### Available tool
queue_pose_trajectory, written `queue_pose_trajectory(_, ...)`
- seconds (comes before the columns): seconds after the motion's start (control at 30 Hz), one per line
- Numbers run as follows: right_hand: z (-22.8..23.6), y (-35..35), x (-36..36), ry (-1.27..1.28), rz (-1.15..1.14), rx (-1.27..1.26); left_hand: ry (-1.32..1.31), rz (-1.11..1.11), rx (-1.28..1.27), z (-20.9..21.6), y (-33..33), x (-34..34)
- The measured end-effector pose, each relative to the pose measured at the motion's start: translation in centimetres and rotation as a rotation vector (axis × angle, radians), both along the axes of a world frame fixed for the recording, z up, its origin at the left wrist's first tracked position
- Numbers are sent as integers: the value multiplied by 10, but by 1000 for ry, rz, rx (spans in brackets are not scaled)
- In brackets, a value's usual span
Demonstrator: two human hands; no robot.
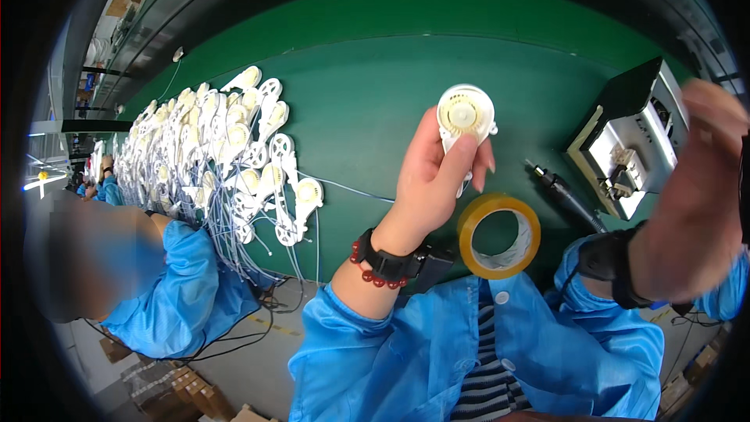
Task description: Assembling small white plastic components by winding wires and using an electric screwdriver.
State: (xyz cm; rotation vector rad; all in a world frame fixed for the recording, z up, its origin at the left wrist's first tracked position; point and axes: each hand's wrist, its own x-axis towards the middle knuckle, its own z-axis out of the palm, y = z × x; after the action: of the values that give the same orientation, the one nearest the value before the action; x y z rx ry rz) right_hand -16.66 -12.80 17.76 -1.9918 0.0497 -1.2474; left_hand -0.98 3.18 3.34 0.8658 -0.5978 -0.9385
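My left hand [440,162] grips a white plastic fan-like housing [464,112] with a round, slotted cream disc, holding it above the green table. My thumb lies across its narrow lower part. On the right, my right hand [691,187] is raised near the screw-feeder box [660,137], smeared by motion. Its fingers are too blurred to show whether anything is in them. Between my arms lies a roll of yellowish packing tape [470,236]. A black electric screwdriver [564,194] rests beside the box, its tip pointing away from me.
Many similar white housings [234,137] with thin grey cables are heaped over the left of the green table [359,109]. Cables hang over the near edge. A co-worker in a blue sleeve [183,273] sits close on my left. Cardboard boxes [199,391] stand on the floor.
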Motion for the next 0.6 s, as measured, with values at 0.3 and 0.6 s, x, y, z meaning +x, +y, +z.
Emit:
queue_pose_trajectory(0.3, -39, 46, 72, 785, 14, -208, -447, 350, 68, -12, 4, 0)
queue_pose_trajectory(0.6, -42, 33, 75, 584, 223, 132, -1151, 672, -49, 2, 8, 7)
